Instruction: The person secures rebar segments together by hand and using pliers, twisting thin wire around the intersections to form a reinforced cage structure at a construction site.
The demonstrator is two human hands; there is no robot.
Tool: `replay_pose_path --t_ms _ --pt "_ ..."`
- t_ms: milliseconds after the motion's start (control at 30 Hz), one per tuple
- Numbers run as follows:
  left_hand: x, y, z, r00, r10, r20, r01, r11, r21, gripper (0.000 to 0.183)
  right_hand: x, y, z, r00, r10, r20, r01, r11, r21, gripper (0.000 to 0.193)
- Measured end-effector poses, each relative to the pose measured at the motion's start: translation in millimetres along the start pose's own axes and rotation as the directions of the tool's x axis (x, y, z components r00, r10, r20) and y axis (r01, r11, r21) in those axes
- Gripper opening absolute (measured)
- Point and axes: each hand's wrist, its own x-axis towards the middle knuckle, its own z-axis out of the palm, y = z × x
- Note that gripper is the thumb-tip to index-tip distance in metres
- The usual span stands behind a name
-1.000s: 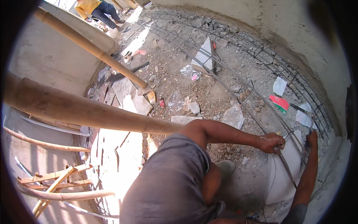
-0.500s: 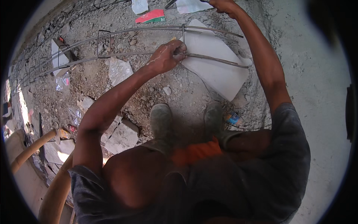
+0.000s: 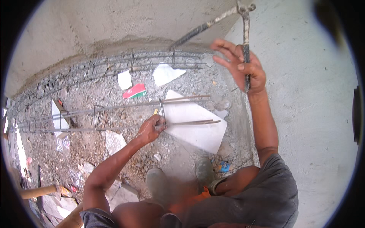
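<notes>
I am on what looks like a building site. Around the white slab (image 3: 197,133) I see rubble-strewn ground (image 3: 140,161); a near rebar cage (image 3: 162,109) runs over the slab from the left, a far rebar cage (image 3: 132,61) lies beyond it, and rough grey walls (image 3: 308,98) rise beyond it and to its right.

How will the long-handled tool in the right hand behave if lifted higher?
The long-handled tool may be heavyish: its handles look metallic. The free handle could swing, as the right hand holds only the other. Both look thick, so bending seems unlikely.
</notes>
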Motion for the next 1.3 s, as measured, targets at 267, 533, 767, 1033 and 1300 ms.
replay_pose_path --t_ms 267,533,767,1033,1300 --pt "-8.1 -0.7 -22.7 0.999 -0.016 -0.035 0.017 0.999 0.030 0.034 29.2 27.4 32.6 0.911 0.403 0.090 -0.413 0.877 0.246 0.016" --pt "-9.1 8.9 -11.8 0.999 -0.042 -0.013 0.044 0.994 0.096 0.034 -69.9 88.0 48.6 0.219 0.966 0.137 -0.770 0.257 -0.584 0.019" --pt "-10.3 11.6 -8.0 0.999 -0.032 -0.017 0.034 0.994 0.099 0.035 -55.3 77.5 75.4 0.275 0.960 0.051 -0.390 0.159 -0.907 0.020" --pt "-0.5 8.5 -8.6 1.000 0.014 -0.020 -0.012 0.992 0.123 0.033 7.7 73.4 123.1 0.025 0.995 -0.092 -0.177 -0.086 -0.980 0.032" --pt "-4.0 6.4 -10.3 0.999 0.050 -0.019 -0.048 0.992 0.117 0.030 25.4 79.1 144.2 -0.019 0.986 -0.165 0.028 -0.164 -0.986 0.037"
